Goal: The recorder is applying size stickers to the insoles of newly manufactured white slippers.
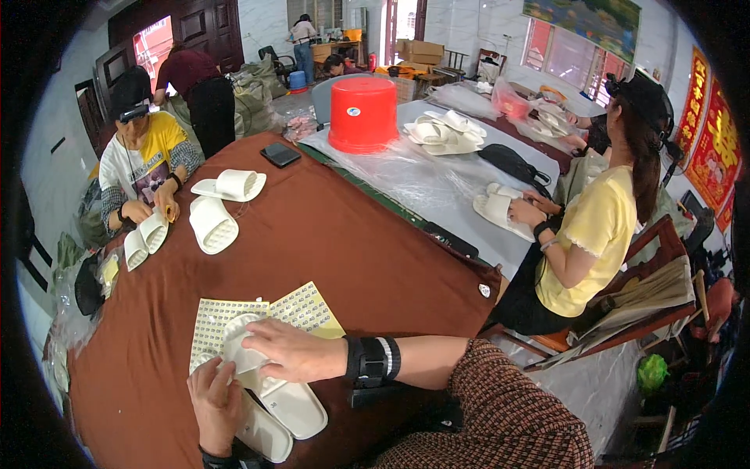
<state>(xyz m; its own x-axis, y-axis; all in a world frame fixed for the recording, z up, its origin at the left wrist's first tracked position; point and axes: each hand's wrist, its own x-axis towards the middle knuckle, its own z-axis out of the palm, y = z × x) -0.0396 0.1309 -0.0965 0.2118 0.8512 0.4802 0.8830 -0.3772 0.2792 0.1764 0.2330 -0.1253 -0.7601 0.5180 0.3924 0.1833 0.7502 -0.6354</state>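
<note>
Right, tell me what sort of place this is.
Probably a small slipper workshop: pale slippers on the tables, sheets of small labels on the brown cloth, and clear plastic beside the red bucket.

Bright, diffuse light; the doorway (405,22) and window (574,53) beyond the far edge of the brown table (351,242) appear washed out. Glare streaks the plastic film (406,166); shadow darkens the table's near edge. Fisheye curvature increases toward the black rim.
</note>
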